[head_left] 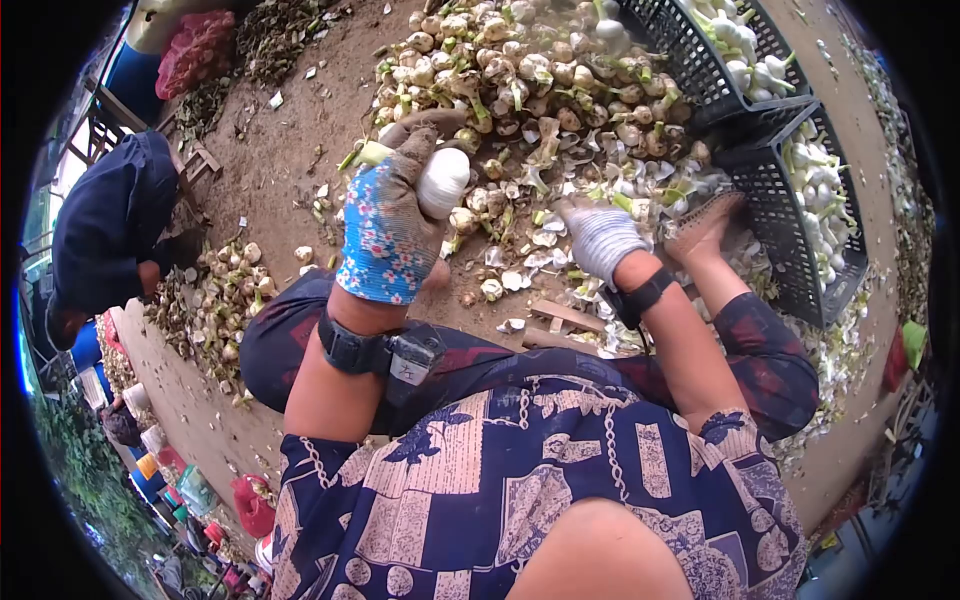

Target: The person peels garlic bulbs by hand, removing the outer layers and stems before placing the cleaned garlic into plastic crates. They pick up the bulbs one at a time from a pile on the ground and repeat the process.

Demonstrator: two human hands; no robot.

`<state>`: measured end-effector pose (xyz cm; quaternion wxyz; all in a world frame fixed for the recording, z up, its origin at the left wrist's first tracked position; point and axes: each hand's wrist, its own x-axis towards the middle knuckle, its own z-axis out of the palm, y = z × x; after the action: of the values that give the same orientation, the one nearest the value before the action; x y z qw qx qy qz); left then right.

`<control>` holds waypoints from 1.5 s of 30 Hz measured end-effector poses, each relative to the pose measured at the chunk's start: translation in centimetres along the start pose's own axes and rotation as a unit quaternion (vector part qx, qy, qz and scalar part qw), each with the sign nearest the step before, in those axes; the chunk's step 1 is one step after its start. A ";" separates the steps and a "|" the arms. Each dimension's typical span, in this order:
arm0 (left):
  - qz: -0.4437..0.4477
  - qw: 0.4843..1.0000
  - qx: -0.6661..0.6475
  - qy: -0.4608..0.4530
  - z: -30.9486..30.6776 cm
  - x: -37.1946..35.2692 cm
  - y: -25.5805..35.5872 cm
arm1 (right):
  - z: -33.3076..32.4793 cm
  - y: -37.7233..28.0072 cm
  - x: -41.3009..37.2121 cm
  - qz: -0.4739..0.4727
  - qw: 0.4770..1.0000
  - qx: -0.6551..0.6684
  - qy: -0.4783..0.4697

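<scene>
My left hand, in a blue floral work glove with a soiled palm, is closed on a garlic bulb. The bulb is white and smooth, and a pale green stem sticks out on the far side of the glove. My right hand, in a whitish knitted glove, is held over scattered garlic skins. Its fingers are curled and slightly blurred; whatever they may hold is hidden. Beyond both hands lies a heap of unpeeled garlic with brownish skins and cut stems.
Two black plastic crates with white garlic stand at the right, beside my bare foot in a sandal. A small piece of wood lies before me. At left, a person in dark clothes bends near another garlic pile.
</scene>
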<state>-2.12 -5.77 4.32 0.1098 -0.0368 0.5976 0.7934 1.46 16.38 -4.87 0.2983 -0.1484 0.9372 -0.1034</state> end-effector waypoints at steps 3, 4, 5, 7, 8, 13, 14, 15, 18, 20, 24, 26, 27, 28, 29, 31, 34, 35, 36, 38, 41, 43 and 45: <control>-0.061 0.995 -0.052 0.053 -0.5 0.0 0.7 | 9.5 -3.1 3.6 -0.247 0.967 0.032 0.055; -0.090 0.987 -0.106 0.082 -0.7 0.1 0.6 | 7.9 -5.6 3.5 -0.240 0.959 -0.018 -0.153; -0.107 0.981 -0.148 0.066 -1.4 0.1 -0.3 | 12.1 -6.1 4.6 -0.318 0.941 -0.003 -0.113; -0.129 0.989 -0.062 0.028 -1.7 -0.1 -1.0 | 15.6 -7.1 5.6 -0.365 0.904 -0.057 -0.215; -0.168 0.980 -0.097 0.051 -1.6 0.1 -1.5 | 17.5 -7.2 6.6 -0.287 0.927 -0.016 -0.243; -0.217 0.976 0.018 0.015 -1.1 0.8 -1.3 | 13.4 -4.1 8.1 -0.104 0.967 0.211 -0.094; -0.210 0.975 0.077 -0.015 -0.7 0.8 -1.3 | 10.7 -2.5 7.3 -0.084 0.944 0.319 -0.028; -0.242 0.956 0.163 -0.031 -0.2 0.8 -1.3 | 7.9 -1.2 6.3 -0.065 0.911 0.407 0.027; 0.006 0.904 0.407 -0.130 0.1 0.6 -5.7 | 0.5 1.3 2.5 -0.088 0.760 0.637 0.089; 0.041 0.920 0.356 -0.155 1.2 -0.2 -7.5 | -3.2 0.7 -0.7 -0.095 0.710 0.685 0.132; 0.068 0.934 0.299 -0.182 3.7 -1.4 -5.5 | -4.0 -0.3 -4.7 -0.118 0.532 0.821 0.170; 0.064 0.948 0.256 -0.177 4.6 -1.7 -5.0 | -4.1 -0.8 -5.9 -0.080 0.551 0.805 0.204; 0.096 0.930 0.306 -0.181 4.9 -1.8 -4.5 | -3.1 -0.3 -5.6 -0.039 0.559 0.812 0.165; 0.126 0.908 0.354 -0.185 5.2 -2.0 -4.2 | -2.5 -0.9 -5.9 -0.032 0.615 0.757 0.219; 0.137 0.908 0.345 -0.193 5.4 -2.5 -3.9 | -2.7 -2.0 -6.3 -0.022 0.666 0.695 0.269; 0.141 0.931 0.290 -0.168 5.5 -3.0 -4.9 | -3.1 -2.0 -6.8 -0.049 0.780 0.514 0.353; 0.169 0.909 0.328 -0.194 4.9 -3.0 -3.8 | -3.6 -2.8 -6.9 -0.042 0.759 0.566 0.320; 0.167 0.910 0.328 -0.193 4.7 -2.9 -3.5 | -3.6 -2.9 -6.9 -0.042 0.759 0.567 0.317; 0.143 0.908 0.336 -0.206 4.5 -2.8 -3.2 | -3.7 -2.9 -7.2 -0.024 0.747 0.609 0.264; 0.119 0.923 0.296 -0.215 3.7 -2.5 -3.3 | -4.8 -3.0 -7.9 0.003 0.723 0.672 0.159; -0.238 0.945 -0.104 -0.201 3.0 -1.9 -3.7 | -4.4 -3.2 -7.0 -0.019 0.773 0.600 0.207; -0.410 0.835 -0.358 -0.080 2.9 -1.8 -4.4 | -3.4 -2.5 -5.9 -0.094 0.825 0.476 0.288; -0.396 0.872 -0.283 -0.048 3.8 -1.9 -3.8 | -3.8 -2.7 -5.7 -0.107 0.873 0.350 0.323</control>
<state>0.85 -1.36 2.19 0.4282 -0.2624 0.2764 0.8194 4.25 16.18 1.92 -0.0019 -0.0918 0.8624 -0.4979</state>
